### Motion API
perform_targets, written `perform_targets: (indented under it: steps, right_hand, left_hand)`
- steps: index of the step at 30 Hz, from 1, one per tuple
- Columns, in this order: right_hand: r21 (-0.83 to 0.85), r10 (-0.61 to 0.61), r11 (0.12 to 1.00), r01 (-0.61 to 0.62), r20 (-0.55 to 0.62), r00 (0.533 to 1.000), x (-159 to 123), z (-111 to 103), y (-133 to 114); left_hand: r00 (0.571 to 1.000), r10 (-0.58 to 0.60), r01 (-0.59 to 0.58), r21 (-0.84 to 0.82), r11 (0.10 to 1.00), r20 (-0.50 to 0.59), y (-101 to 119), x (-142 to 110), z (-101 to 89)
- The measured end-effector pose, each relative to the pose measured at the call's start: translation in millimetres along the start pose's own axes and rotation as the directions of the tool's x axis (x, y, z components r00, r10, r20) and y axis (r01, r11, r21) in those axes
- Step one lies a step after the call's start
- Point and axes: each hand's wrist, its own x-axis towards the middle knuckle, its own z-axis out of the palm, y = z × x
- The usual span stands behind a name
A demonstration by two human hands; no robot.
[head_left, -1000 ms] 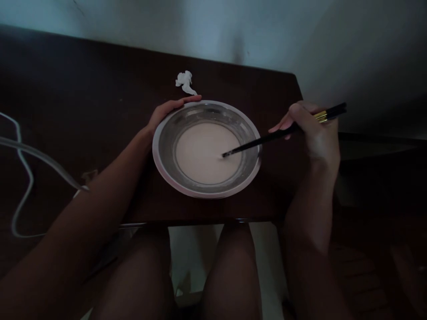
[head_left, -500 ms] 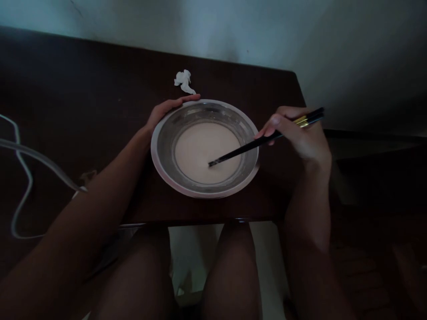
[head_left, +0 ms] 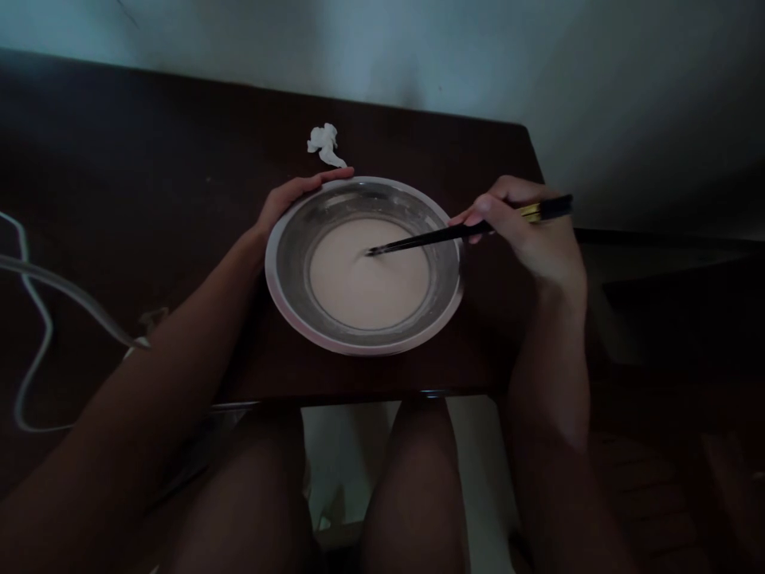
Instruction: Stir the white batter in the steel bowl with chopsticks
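Note:
A wide metal bowl [head_left: 445, 307] stands on the dark table, holding a pale, milky liquid [head_left: 364, 291]. My left hand [head_left: 287, 199] grips the bowl's far left side, its fingers laid along the outside of the rim; the thumb is hidden. In my right hand [head_left: 531, 227], closed in a pinch, is a pair of black chopsticks [head_left: 439, 236] with gold bands near the top. They slant down to the left over the right rim, and their tips dip into the liquid a little above its middle, leaving a small ripple there.
Crumpled white tissue [head_left: 326, 145] lies behind the bowl. White cables [head_left: 65, 287] run across the table [head_left: 149, 151] at the left, passing by my left forearm. A pale wall [head_left: 382, 48] rises behind the table. My legs are below its front edge.
The chopstick tips have moved through the liquid, first left and toward me, then away toward the far side. My right hand has shifted left. The left hand stays on the bowl.

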Motion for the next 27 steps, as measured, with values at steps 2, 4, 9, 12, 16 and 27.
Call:
perform_targets:
  steps: [2,4,9,12,16,27]
  right_hand:
    - [-0.009,-0.007,1.000,0.006,-0.088,0.996,-1.4,-3.2,0.2]
    - [-0.004,0.003,1.000,-0.003,-0.086,0.996,-2.8,-4.4,-0.8]
    - [0.026,0.008,1.000,-0.010,0.081,0.997,0.2,2.2,0.1]
    - [-0.002,-0.011,1.000,0.011,-0.045,0.999,-0.6,-1.0,2.1]
    - [0.016,0.007,1.000,-0.006,-0.044,0.999,-3.2,-4.5,0.2]
    - [0.032,-0.006,0.999,0.008,-0.051,0.999,-3.8,-4.2,1.3]
  left_hand:
    - [1.000,0.005,-0.005,0.015,1.000,0.000,-0.1,0.3,-0.4]
    - [1.000,0.006,-0.005,0.023,1.000,-0.008,-0.4,0.5,-0.9]
    - [1.000,0.006,-0.005,0.025,1.000,-0.030,-2.4,1.6,-3.1]
    - [1.000,0.005,-0.005,0.010,1.000,-0.016,-3.7,3.2,-4.7]
    - [1.000,0.001,-0.001,-0.005,1.000,0.012,-4.4,4.9,-5.8]
    - [1.000,0.010,-0.010,0.012,1.000,-0.001,-3.6,3.2,-3.6]
